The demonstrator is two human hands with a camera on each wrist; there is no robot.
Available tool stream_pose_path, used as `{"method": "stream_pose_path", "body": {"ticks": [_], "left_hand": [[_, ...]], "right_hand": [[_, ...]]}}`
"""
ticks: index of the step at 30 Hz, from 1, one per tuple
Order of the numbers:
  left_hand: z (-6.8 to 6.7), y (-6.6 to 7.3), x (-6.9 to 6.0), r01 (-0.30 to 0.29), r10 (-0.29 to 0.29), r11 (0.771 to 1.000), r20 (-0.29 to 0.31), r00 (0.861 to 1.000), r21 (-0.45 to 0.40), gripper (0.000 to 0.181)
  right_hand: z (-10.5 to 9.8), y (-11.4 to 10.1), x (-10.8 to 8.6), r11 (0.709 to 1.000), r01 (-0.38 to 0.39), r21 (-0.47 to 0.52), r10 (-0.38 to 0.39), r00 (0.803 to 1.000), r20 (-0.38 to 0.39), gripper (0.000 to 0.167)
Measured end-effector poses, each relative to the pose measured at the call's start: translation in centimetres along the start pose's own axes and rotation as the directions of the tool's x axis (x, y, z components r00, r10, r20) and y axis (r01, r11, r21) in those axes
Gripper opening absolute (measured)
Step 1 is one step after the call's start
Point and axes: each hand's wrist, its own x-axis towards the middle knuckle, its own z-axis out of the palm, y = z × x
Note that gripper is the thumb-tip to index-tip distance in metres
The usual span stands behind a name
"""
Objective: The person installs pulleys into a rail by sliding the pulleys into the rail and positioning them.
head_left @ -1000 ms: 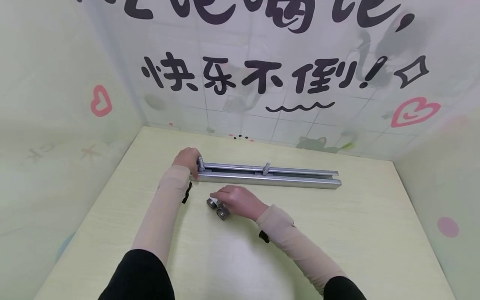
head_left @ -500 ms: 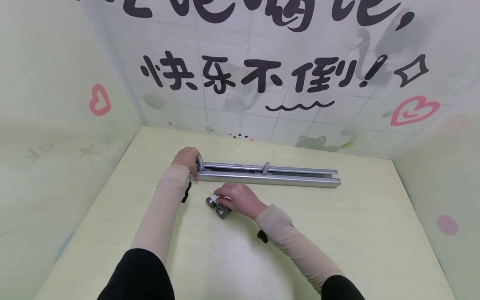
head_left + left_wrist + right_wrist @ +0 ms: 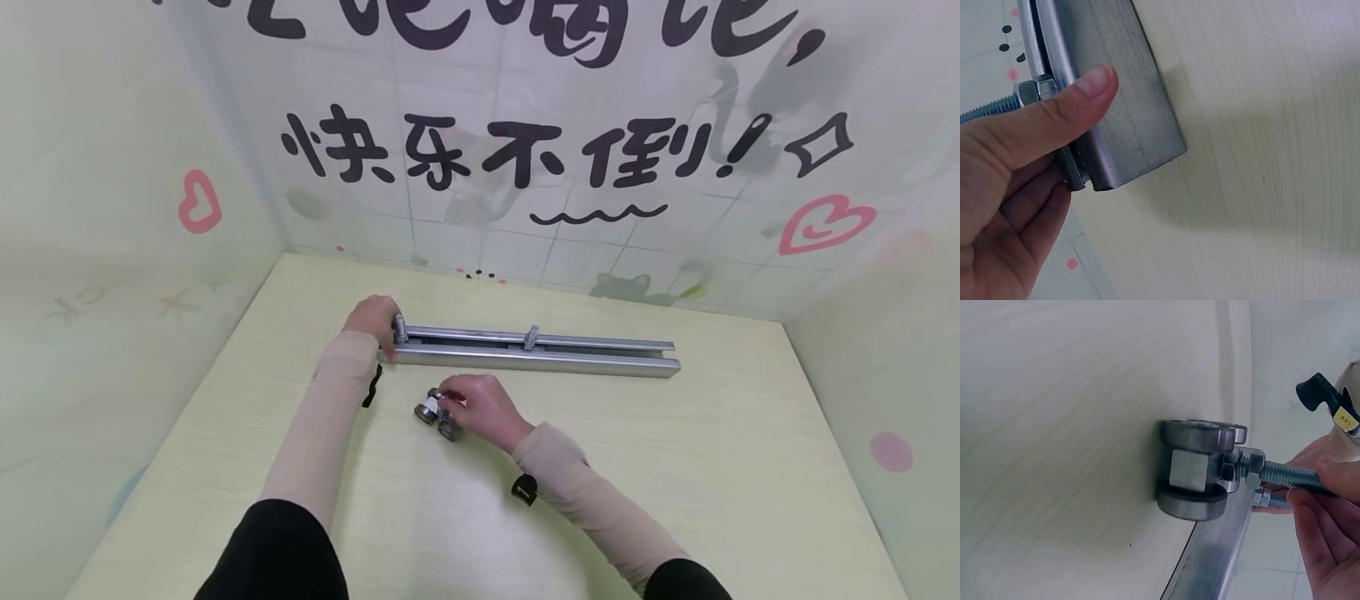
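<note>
A silver metal C-channel rail (image 3: 540, 360) lies on the table, its slot upward. My left hand (image 3: 372, 321) grips the rail's left end; in the left wrist view, the thumb crosses one side and the fingers curl at the other. Beside that thumb, a threaded bolt with a nut (image 3: 1027, 92) sticks up from the slot. My right hand (image 3: 483, 407) pinches the threaded stem (image 3: 1288, 475) of a roller trolley (image 3: 1197, 436) in front of the rail. The trolley has several steel wheels around a metal block. In the head view, the right fingers partly cover it.
Another bolt (image 3: 532, 336) stands up from the middle of the rail's slot. Printed wall sheets (image 3: 480, 242) enclose the pale wood-grain table (image 3: 720, 467) at the back and both sides.
My right hand has turned the roller trolley slightly by its stem, the fingers shifting and the wrist rolling. My left hand and the rail have stayed in place.
</note>
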Motion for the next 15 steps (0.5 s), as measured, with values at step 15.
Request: {"method": "stream_pose_path", "body": {"ticks": [15], "left_hand": [[0.0,0.0,0.0,-0.002,0.002,1.000,0.016,1.000,-0.012,0.034]], "right_hand": [[-0.5,0.6,-1.9,0.999,0.051,-0.011,-0.052,0.991,-0.125,0.013]]}}
